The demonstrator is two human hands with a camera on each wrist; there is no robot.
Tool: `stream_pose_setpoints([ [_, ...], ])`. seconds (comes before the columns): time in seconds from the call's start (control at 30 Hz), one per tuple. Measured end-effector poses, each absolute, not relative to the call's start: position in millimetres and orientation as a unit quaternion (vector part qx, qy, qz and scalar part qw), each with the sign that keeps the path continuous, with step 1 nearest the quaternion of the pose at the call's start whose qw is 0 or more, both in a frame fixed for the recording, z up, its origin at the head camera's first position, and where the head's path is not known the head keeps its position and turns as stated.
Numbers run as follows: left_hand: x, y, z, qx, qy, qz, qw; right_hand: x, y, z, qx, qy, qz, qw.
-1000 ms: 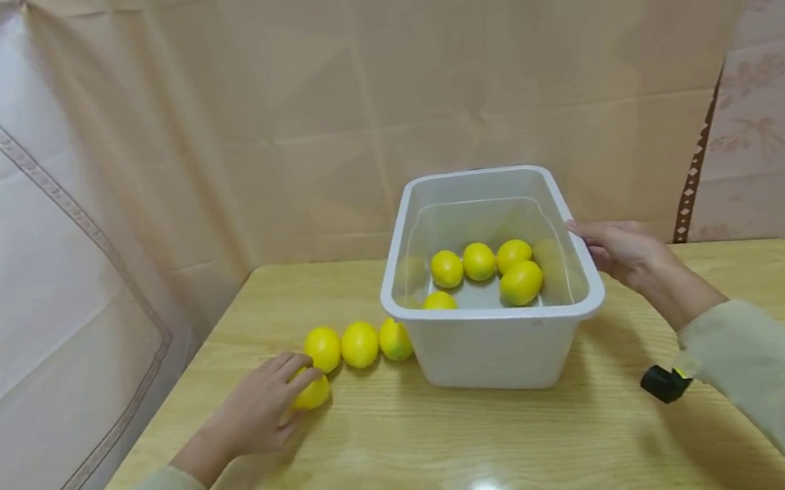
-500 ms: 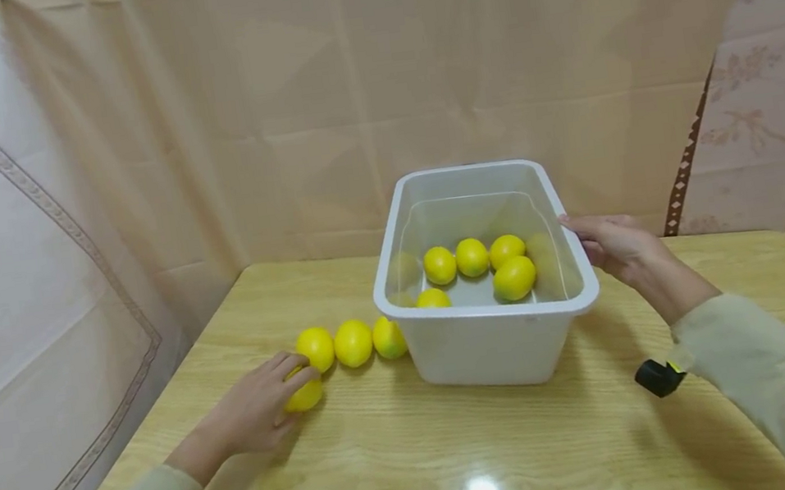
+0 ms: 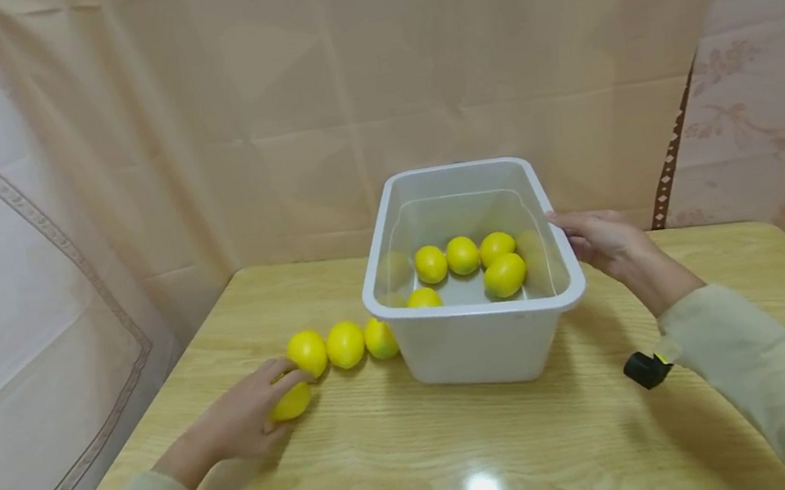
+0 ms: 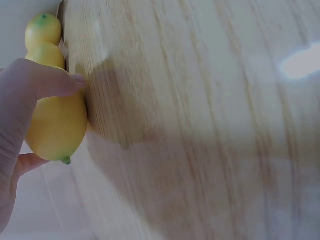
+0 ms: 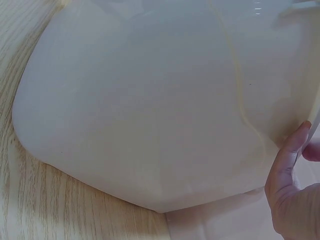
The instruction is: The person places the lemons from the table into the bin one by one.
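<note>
In the head view my left hand (image 3: 239, 414) curls its fingers round a lemon (image 3: 290, 402) at the near left end of a row. Three more lemons, the middle one (image 3: 345, 345) among them, lie in a line toward the bin. The left wrist view shows the thumb across the gripped lemon (image 4: 59, 125). My right hand (image 3: 612, 249) pinches the right rim of the white bin (image 3: 480, 345); the right wrist view has the thumb on one side of the bin wall (image 5: 140, 115). Several lemons, one of them (image 3: 504, 276) at the right, lie inside the bin.
The wooden table (image 3: 391, 460) reaches back to a beige cloth (image 3: 273, 128). A pale cloth hangs at the left and a flowered one (image 3: 777, 111) at the right. Black devices (image 3: 647, 369) are strapped at both wrists.
The whole scene has shifted slightly left in the head view. Both hands keep their holds on the lemon and the bin rim.
</note>
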State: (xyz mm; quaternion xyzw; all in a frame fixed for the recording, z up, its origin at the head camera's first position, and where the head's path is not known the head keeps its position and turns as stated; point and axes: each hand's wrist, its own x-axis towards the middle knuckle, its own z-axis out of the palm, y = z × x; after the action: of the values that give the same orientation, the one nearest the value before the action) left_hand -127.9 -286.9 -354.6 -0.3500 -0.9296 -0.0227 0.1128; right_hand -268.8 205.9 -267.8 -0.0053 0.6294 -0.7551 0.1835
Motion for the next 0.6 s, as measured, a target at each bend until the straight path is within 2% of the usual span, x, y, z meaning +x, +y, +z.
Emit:
stream_pose_setpoints([
  [0.37, -126.0, -292.7, -353.3, -0.354, -0.927, -0.017, 0.123, -268.4, 205.0, -265.7, -0.001, 0.638, -0.748, 0.186],
  [0.6, -124.1, -287.9, -348.1, -0.366, -0.924, 0.014, 0.111, -268.8, 205.5, -267.4, -0.003, 0.632, -0.751, 0.191],
])
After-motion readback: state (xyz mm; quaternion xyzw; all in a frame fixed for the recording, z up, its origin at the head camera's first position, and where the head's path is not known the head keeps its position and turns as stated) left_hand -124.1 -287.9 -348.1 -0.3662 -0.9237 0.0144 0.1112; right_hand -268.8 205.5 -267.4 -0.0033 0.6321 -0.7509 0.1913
